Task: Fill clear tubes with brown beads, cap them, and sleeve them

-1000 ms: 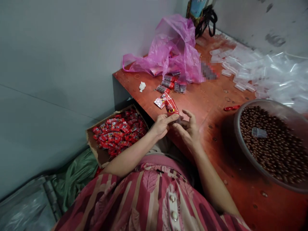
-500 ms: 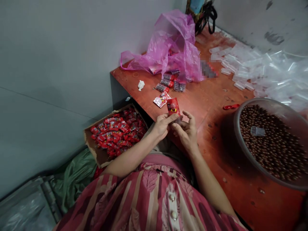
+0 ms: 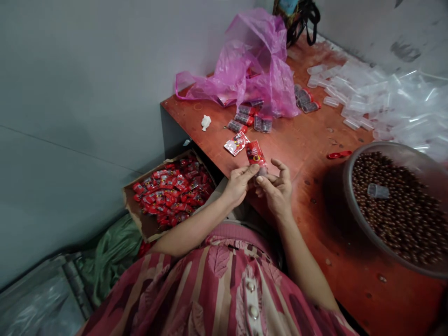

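A small red printed packet [image 3: 256, 153] is held upright between both hands over the table's near edge. My left hand [image 3: 238, 185] pinches its lower left side with the thumb across the front. My right hand [image 3: 278, 189] presses thumb and fingers at its lower right, one finger raised. The packet's dark lower end is partly covered by the fingers. Just beyond it lies a flat red and white packet [image 3: 236, 143], and behind that are several filled tubes with red wrapping [image 3: 241, 120].
A box of red packets [image 3: 171, 191] stands below at left. A pink plastic bag [image 3: 252, 65] lies at the back. On the right are a tub of brown balls [image 3: 350, 186], a small clear cup [image 3: 378, 191], clear tubes [image 3: 371, 98] and a red clip-like piece [image 3: 339, 154].
Both hands and the red packet have shifted slightly to the right in view. The packet tilts a little more, and both hands still grip it.
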`<action>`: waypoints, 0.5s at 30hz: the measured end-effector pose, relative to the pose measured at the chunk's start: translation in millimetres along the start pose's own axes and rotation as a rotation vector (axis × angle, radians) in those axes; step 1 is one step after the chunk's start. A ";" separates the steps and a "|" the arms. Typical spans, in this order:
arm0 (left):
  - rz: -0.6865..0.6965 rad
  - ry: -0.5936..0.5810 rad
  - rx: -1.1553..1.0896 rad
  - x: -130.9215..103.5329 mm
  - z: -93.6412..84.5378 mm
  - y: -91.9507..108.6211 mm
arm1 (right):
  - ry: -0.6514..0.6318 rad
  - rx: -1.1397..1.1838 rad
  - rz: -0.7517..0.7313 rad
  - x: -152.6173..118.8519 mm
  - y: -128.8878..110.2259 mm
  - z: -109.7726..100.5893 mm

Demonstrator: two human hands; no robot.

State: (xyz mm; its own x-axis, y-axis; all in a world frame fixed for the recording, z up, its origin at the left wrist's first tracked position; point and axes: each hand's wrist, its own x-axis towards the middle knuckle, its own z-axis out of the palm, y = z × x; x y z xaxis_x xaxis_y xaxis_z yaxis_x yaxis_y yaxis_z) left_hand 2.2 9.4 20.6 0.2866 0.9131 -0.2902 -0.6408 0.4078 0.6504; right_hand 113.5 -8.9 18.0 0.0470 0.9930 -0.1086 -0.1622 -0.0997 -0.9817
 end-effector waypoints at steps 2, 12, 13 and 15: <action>0.009 -0.010 0.013 -0.1 -0.3 -1.0 | 0.008 0.018 0.011 1.2 0.9 -0.6; -0.075 -0.009 0.000 3.1 -8.6 5.4 | -0.149 -0.180 -0.015 -4.1 -6.1 -6.0; -0.094 -0.023 0.011 2.1 -10.1 5.0 | -0.158 -0.150 0.006 -5.2 -6.4 -6.2; -0.127 -0.043 0.030 0.0 -13.2 4.8 | -0.174 -0.084 0.048 -7.1 -5.4 -6.2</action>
State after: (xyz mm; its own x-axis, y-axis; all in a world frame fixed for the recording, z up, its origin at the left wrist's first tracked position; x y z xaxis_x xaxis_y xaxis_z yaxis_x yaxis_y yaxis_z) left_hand -10.3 11.3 14.5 0.3948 0.8529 -0.3416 -0.5760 0.5194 0.6312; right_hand 120.1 -15.8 23.1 -0.1312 0.9822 -0.1345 -0.0772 -0.1454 -0.9864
